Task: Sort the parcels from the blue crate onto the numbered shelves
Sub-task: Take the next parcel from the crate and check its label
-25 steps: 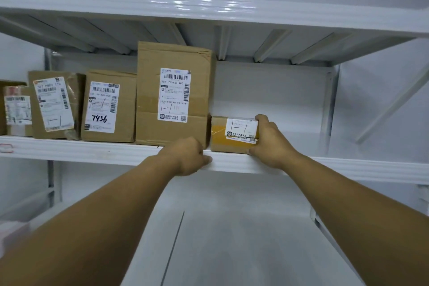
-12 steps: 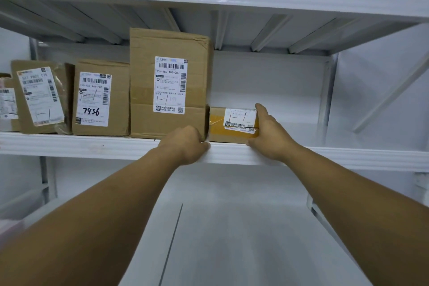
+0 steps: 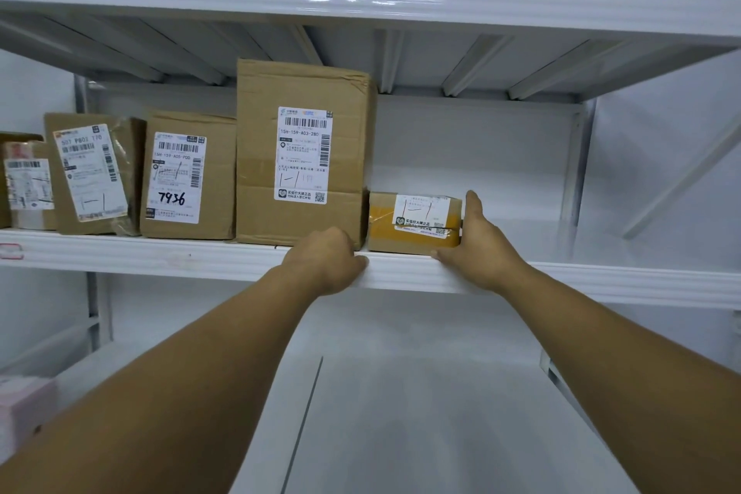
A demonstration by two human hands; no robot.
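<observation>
on the white shelf (image 3: 160, 257), from the left: a small taped parcel (image 3: 28, 184), a wrapped parcel (image 3: 94, 172) leaning a little, a box marked 7936 (image 3: 188, 176), then a tall box (image 3: 304, 152). the left hand (image 3: 326, 263) rests curled on the shelf's front edge below the tall box, its grip closed on nothing. just right, a small yellow-taped parcel (image 3: 413, 223) sits against the tall box. the right hand (image 3: 477, 241) is spread flat against that parcel's right end, thumb under its front corner.
</observation>
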